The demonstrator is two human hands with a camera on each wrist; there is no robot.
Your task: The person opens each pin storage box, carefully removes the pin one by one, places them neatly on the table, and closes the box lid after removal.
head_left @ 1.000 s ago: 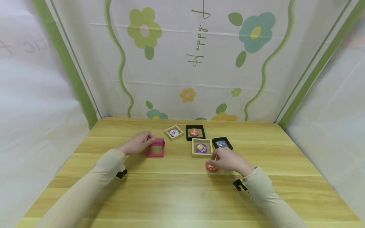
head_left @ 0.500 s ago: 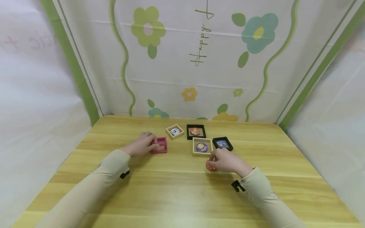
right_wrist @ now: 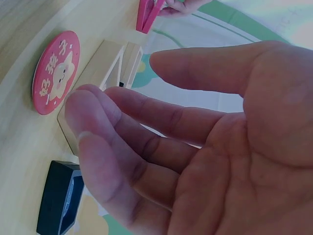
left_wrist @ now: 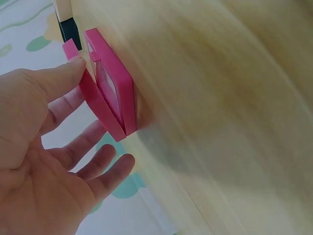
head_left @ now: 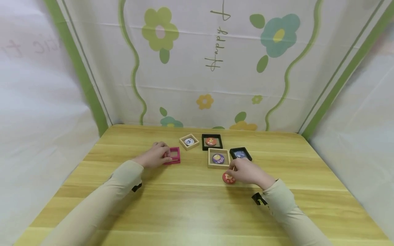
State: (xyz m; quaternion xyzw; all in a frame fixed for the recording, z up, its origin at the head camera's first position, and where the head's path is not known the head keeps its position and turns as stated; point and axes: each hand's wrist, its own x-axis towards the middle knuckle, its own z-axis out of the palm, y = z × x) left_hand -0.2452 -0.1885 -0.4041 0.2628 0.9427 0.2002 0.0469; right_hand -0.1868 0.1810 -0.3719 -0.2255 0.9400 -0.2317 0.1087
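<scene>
My left hand (head_left: 155,155) pinches one leaf of a hinged pink display frame (left_wrist: 110,78) between thumb and fingers. In the left wrist view its two leaves stand close together at a narrow angle, with a clear film inside. A round red badge (right_wrist: 55,73) with a yellow star and white characters lies on the table, face up. My right hand (right_wrist: 161,132) hovers just beside the badge, its fingers loosely curled and holding nothing. Behind it, a wooden frame (head_left: 209,164) holds a purple badge (head_left: 218,158).
Two black frames stand nearby: one (head_left: 203,145) with an orange badge (head_left: 211,141), one (head_left: 250,158) with a blue badge (head_left: 240,155). A smaller wooden frame (head_left: 192,147) bears a white badge (head_left: 189,141). White flowered cloth (head_left: 184,75) encloses the wooden table (head_left: 191,208).
The pink frame's leaves have come closer together under my left hand, and the frame has shifted slightly. My right hand stays by the red badge.
</scene>
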